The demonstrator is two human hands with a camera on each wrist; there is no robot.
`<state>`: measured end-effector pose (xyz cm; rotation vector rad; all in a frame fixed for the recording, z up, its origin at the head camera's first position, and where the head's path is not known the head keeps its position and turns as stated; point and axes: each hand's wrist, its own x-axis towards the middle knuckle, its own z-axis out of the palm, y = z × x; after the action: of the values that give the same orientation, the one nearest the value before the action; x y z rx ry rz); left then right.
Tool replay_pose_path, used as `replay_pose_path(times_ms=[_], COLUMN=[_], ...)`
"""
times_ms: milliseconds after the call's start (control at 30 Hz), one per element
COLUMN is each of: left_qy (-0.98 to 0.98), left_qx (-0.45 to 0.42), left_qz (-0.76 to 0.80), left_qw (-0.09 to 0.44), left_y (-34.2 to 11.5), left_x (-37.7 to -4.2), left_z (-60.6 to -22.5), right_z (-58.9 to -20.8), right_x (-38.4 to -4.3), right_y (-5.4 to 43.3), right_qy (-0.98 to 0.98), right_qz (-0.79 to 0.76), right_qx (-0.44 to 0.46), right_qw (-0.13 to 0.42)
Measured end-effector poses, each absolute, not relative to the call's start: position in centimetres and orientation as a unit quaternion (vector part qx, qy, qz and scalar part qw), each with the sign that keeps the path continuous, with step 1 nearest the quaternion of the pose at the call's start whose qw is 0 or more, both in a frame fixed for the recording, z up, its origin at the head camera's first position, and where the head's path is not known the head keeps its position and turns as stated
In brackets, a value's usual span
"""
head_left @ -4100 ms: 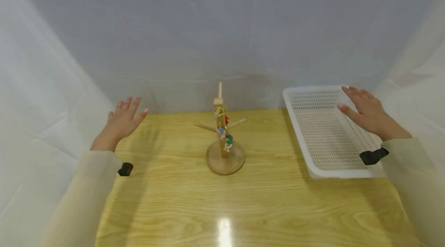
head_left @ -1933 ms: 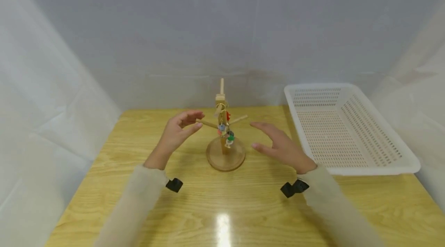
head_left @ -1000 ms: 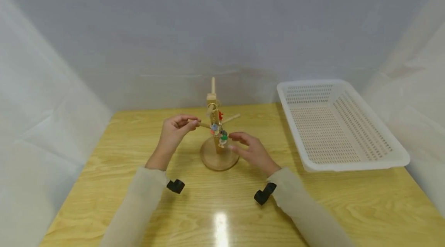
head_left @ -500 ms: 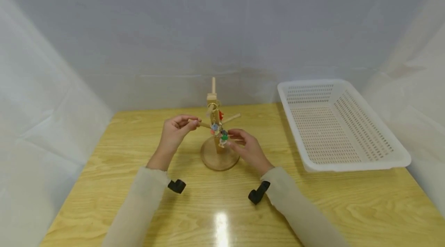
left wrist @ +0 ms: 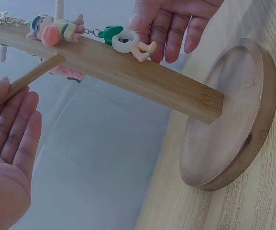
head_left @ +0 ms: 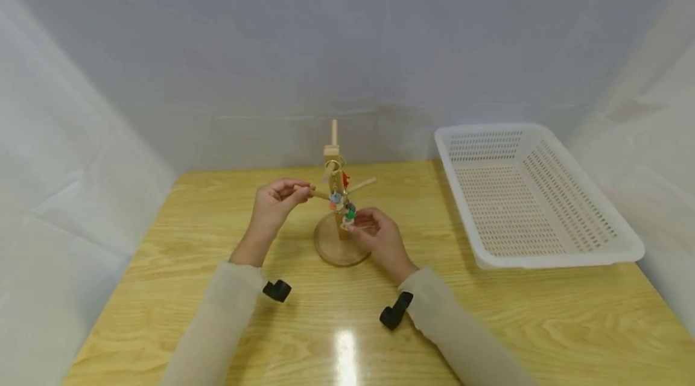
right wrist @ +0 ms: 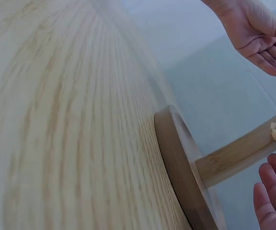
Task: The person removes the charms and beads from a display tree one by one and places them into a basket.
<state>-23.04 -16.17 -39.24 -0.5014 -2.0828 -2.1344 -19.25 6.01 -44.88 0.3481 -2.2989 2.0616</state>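
Observation:
A wooden peg stand [head_left: 331, 251] with a round base stands on the table, keychains hanging from its upper pegs. My left hand [head_left: 274, 205] pinches the end of a left-side peg [left wrist: 37, 72] between thumb and fingers. Lowest hangs a small figure keychain [left wrist: 126, 42], green on top with a white ring and pale legs. My right hand [head_left: 384, 241] is right beside this figure, thumb at its edge and fingers fairly straight behind it. Above it hangs a figure keychain [left wrist: 56, 31] with a blue cap. A red piece [head_left: 345, 180] hangs farther back, partly hidden by the post.
A white perforated plastic basket [head_left: 537, 208] sits at the right on the wooden table [head_left: 228, 325]. Pale sheeting [head_left: 260, 60] closes off the back and both sides. Another peg [head_left: 362, 184] juts out at the stand's right.
Both hands have come inward from the sides to the stand. My left hand has taken hold of a peg, and my right hand has moved left, up to the green-topped figure.

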Motion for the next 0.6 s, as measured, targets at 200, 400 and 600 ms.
replay_pose_path(times_ms=[200,400,600], left_qy=[-0.687,-0.683,-0.681], left_qx=[-0.162,-0.166,-0.169], left_qz=[-0.707,-0.709,-0.71], left_qw=[0.057,0.061,0.062], left_y=[-16.1,-16.1,-16.1], left_x=[-23.0,-23.1,-23.1], left_z=[-39.3,-39.3,-39.3], right_z=[-43.8,-45.7,-46.3], right_x=[-18.6,-19.5,-19.8], right_y=[5.7,5.4,5.3], right_qy=[-0.725,-0.712,-0.706], right_qz=[0.678,0.696,0.705], right_qx=[0.119,0.085,0.052], right_qw=[0.013,0.028,0.03])
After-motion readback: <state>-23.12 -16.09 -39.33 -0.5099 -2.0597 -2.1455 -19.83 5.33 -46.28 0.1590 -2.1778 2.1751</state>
